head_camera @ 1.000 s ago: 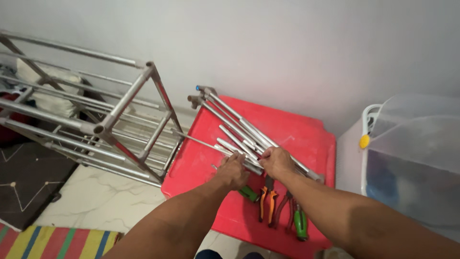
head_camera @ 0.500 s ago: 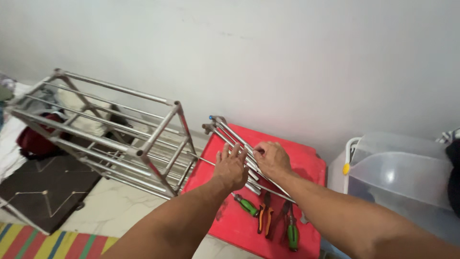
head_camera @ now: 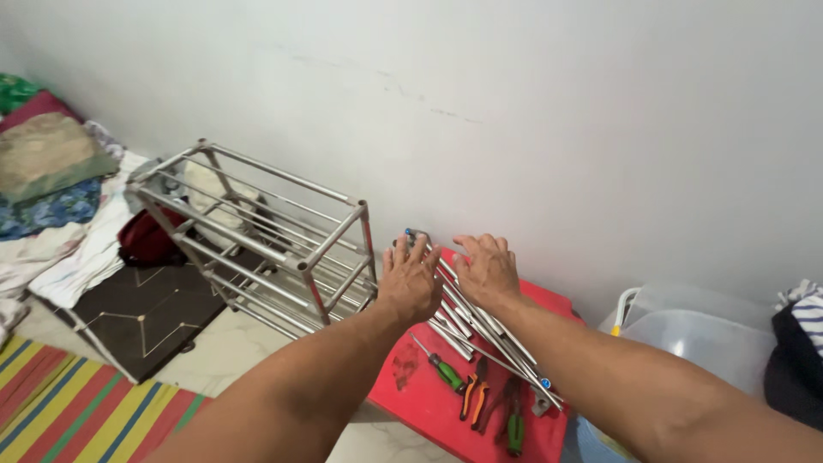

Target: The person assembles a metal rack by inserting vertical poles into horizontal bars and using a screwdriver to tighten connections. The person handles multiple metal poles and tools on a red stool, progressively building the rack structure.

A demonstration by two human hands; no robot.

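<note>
Both hands flat, palms down, fingers spread, over the bundle of metal rods [head_camera: 480, 330] on the red plastic table [head_camera: 429, 390]. Left hand [head_camera: 410, 279] rests on the upper end of the bundle, right hand [head_camera: 486, 270] just beside it, on the wall side. Neither is clenched or gripping; the rods are only pressed or covered. Can't tell how firm the contact is.

Rods lie diagonally across the table, upper end near the wall [head_camera: 531, 111], lower end toward the near right edge.

Around them:
- screwdriver with green handle [head_camera: 439, 364], on the table below the left forearm
- pliers with orange grips [head_camera: 473, 396], just beside the screwdriver
- green-handled pliers [head_camera: 514, 424], near the lower rod ends
- assembled metal rack frame [head_camera: 274, 240] on the floor, left of the table and close to it, nearest corner post next to the left hand
- clear plastic storage box [head_camera: 711, 339], right of the table, against the wall
- dark and striped clothes [head_camera: 801, 343] at the far right edge
- pile of folded cloth [head_camera: 47, 163] far left
- dark floor mat [head_camera: 141, 313] and striped rug [head_camera: 81, 407] on pale tiled floor

Nothing lies between hands and rods. The forearms hide part of the table's near side.

Versus half a second ago: view has swung left and tipped up, so more wall and the cloth pile show. A second ago the hands were closed around the rods mid-bundle; now they're open and further up toward the wall end.
</note>
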